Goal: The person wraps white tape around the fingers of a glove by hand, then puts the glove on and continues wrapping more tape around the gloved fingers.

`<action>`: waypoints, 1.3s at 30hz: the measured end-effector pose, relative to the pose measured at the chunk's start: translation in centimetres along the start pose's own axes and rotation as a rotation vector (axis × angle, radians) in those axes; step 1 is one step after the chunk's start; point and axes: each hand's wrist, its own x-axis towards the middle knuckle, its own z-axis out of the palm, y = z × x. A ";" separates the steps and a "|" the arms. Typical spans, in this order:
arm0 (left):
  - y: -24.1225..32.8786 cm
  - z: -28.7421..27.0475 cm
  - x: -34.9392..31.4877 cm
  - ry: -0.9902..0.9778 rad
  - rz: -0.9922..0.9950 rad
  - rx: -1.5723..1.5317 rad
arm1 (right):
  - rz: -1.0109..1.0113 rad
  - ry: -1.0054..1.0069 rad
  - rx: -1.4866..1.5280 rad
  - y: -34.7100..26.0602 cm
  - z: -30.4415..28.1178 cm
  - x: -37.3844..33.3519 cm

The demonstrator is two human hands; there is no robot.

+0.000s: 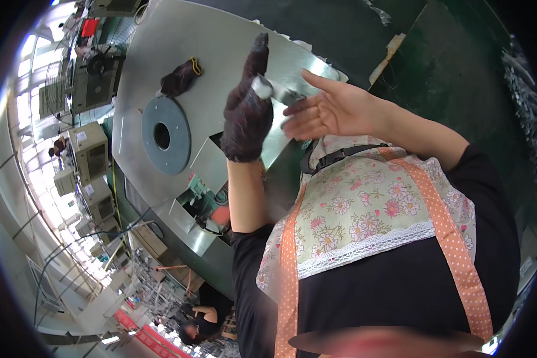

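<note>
My left hand (247,116) wears a dark brown glove and is raised above the metal table, seen nearly edge-on. Its fingers stretch away from me. A white patch or wrap (261,88) sits at its thumb, with a small greyish piece (289,96) just beyond; blur hides what that piece is. My right hand (334,110) is bare, thumb and fingers apart, its blurred fingertips close to the grey piece. Whether they touch it, I cannot tell. A second dark glove with a yellow cuff edge (182,77) lies on the table.
A grey disc with a central hole (150,146) lies on the metal table (215,36), left of my gloved hand. Green machine parts and a red piece (221,215) show in a table cutout. Grey cabinets (89,152) line the left; a co-worker (206,322) is at lower left.
</note>
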 end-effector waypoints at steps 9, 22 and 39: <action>-1.9 3.2 -3.1 -0.067 0.185 0.125 | -0.508 0.204 -0.070 -4.8 -2.9 1.2; -7.0 6.1 -4.8 0.446 -0.103 0.585 | -0.488 0.484 -0.380 -9.3 -3.7 7.3; -11.6 3.2 -9.0 0.552 -0.342 0.744 | -0.713 0.145 -0.808 -5.7 -1.2 5.1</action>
